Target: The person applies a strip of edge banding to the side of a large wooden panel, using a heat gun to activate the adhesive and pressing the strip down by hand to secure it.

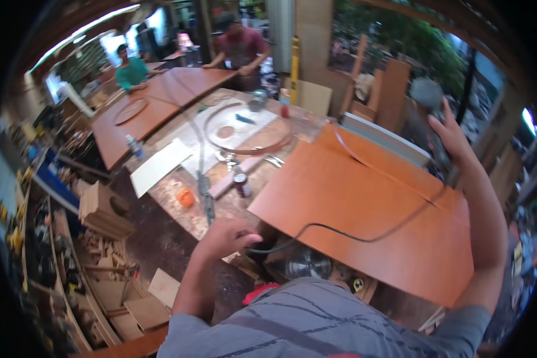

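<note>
Above the board [364, 203], right hand [453, 140] blurs a tool [426, 94].

The right hand [450, 134] blurs around a grey tool [426, 92].

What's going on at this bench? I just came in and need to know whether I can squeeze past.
A person stands at a reddish-brown board. The left hand grips a black cord trailing over it; the right hand is raised beside a blurred grey tool. Two other people work at the far tables.

L hand [228, 235] low, curled; R hand [450, 134] raised, fingers spread.
</note>
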`<control>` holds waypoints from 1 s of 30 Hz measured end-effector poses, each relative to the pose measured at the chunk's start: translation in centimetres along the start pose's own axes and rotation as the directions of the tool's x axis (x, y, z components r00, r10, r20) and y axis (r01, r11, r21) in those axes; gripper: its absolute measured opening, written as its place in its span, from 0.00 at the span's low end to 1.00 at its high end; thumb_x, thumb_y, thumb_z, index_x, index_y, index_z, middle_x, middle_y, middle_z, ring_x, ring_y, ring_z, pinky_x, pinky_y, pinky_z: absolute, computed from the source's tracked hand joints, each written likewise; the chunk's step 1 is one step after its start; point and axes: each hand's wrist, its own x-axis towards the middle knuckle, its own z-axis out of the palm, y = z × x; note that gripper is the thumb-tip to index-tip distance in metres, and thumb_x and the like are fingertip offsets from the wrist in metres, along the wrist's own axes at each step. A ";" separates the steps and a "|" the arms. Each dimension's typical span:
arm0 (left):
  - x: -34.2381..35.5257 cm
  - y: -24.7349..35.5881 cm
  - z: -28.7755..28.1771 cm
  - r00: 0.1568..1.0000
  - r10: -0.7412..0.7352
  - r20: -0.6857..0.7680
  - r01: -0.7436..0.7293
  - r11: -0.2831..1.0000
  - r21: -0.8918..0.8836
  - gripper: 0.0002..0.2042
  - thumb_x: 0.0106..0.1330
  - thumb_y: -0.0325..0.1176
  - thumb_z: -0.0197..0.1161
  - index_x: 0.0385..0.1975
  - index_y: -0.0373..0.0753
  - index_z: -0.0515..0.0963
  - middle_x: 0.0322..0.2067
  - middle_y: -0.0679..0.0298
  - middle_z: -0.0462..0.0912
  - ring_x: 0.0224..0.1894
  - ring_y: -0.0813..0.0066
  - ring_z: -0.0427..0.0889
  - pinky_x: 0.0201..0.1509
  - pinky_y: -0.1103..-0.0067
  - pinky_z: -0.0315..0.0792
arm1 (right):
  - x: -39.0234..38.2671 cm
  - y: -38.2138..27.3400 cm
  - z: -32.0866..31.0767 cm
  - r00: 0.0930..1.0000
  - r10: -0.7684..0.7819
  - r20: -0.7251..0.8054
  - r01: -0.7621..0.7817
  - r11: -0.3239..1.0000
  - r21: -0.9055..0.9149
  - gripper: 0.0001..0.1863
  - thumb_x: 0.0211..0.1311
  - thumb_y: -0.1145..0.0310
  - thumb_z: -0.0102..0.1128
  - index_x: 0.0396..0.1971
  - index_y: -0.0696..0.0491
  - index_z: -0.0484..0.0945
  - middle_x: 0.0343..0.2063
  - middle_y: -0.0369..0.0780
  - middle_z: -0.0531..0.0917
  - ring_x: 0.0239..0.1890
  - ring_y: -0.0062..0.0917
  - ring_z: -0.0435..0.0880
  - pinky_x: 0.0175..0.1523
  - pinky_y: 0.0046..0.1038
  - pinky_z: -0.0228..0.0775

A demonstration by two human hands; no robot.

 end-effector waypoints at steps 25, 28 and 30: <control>-7.2 3.0 -0.4 0.944 -0.315 -0.095 0.316 0.949 -0.008 0.08 0.57 0.30 0.73 0.30 0.34 0.83 0.21 0.60 0.84 0.23 0.79 0.82 0.28 0.82 0.74 | 7.8 2.9 8.0 1.000 -0.023 0.017 0.000 0.617 0.787 0.19 0.73 0.54 0.50 0.52 0.52 0.67 0.34 0.42 0.80 0.28 0.23 0.81 0.31 0.26 0.81; -7.1 2.4 -0.4 0.945 -0.315 -0.091 0.313 0.949 -0.033 0.08 0.57 0.30 0.72 0.31 0.35 0.83 0.21 0.60 0.84 0.22 0.78 0.82 0.28 0.81 0.74 | 7.9 3.1 7.6 0.998 0.020 0.067 -0.067 0.565 0.822 0.19 0.73 0.54 0.50 0.53 0.52 0.67 0.34 0.42 0.80 0.28 0.23 0.81 0.31 0.26 0.81; -6.9 2.0 -0.4 0.948 -0.310 -0.071 0.308 0.951 -0.028 0.07 0.57 0.31 0.72 0.31 0.35 0.83 0.21 0.60 0.83 0.22 0.77 0.82 0.28 0.81 0.74 | 7.9 3.2 7.5 0.995 0.051 0.088 -0.102 0.546 0.831 0.19 0.73 0.54 0.50 0.53 0.52 0.67 0.34 0.43 0.80 0.27 0.23 0.81 0.31 0.26 0.82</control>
